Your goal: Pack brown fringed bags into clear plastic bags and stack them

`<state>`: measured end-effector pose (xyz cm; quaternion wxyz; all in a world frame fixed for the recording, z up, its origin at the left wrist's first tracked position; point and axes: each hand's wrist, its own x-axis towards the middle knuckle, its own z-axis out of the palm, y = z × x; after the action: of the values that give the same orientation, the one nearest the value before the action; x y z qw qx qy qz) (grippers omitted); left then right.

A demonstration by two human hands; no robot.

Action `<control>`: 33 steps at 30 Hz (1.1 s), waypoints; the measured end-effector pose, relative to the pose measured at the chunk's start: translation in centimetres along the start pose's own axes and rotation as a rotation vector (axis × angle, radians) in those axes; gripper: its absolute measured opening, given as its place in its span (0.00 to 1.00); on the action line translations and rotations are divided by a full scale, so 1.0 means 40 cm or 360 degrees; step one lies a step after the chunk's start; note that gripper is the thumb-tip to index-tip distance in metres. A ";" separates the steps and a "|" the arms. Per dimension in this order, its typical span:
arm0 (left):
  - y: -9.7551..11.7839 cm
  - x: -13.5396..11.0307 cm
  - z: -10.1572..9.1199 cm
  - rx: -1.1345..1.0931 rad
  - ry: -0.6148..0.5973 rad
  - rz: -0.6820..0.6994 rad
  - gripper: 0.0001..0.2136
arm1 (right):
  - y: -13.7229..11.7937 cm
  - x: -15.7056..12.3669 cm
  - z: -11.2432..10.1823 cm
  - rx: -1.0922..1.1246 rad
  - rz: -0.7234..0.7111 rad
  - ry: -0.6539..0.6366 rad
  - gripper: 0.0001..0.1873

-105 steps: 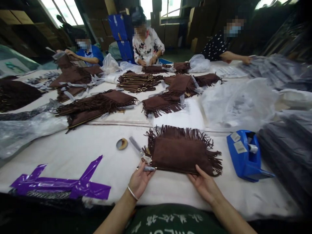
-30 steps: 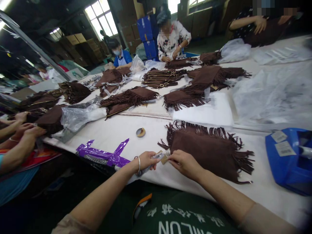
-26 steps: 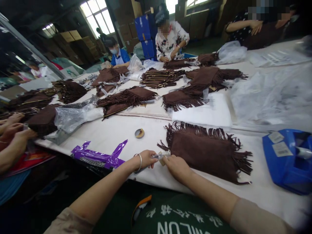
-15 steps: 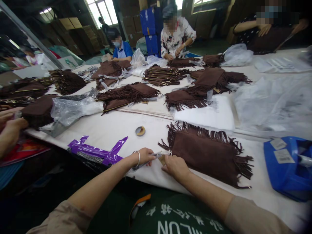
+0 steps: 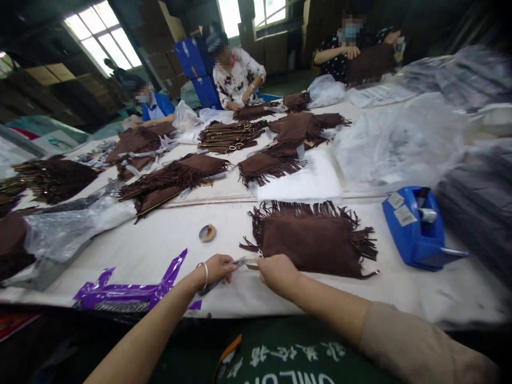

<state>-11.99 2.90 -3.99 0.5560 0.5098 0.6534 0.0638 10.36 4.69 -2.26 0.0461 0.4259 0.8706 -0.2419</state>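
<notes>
A dark brown fringed pouch lies flat on the white-covered table in front of me. At its lower left corner, my left hand is closed on a thin strip wrapped in clear plastic, which trails below the wrist. My right hand rests against the pouch's left edge and pinches a small tan tag. The two hands are close together, with plastic stretched between them. A bracelet circles my left wrist. My right fingertips are partly hidden behind the hand.
A blue tape dispenser stands right of the pouch. A small round tin and purple tape lie to the left. Beyond are white foam sheets, plastic bags and several brown pouches. Co-workers sit across the table.
The view has turned to the right, so the whole tape dispenser shows and the neighbour's hands at left are gone. My hands stay at the pouch's corner; the tan tag is turned more edge-on.
</notes>
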 end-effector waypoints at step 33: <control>0.042 -0.028 0.306 -0.1238 -0.0068 -0.0181 0.25 | 0.144 -0.074 0.094 -0.0289 -0.0328 0.0258 0.46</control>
<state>-1.44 -3.06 -6.71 0.7237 0.2253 0.5960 0.2650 16.17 3.84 -6.91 -0.0111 0.3465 0.9289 -0.1305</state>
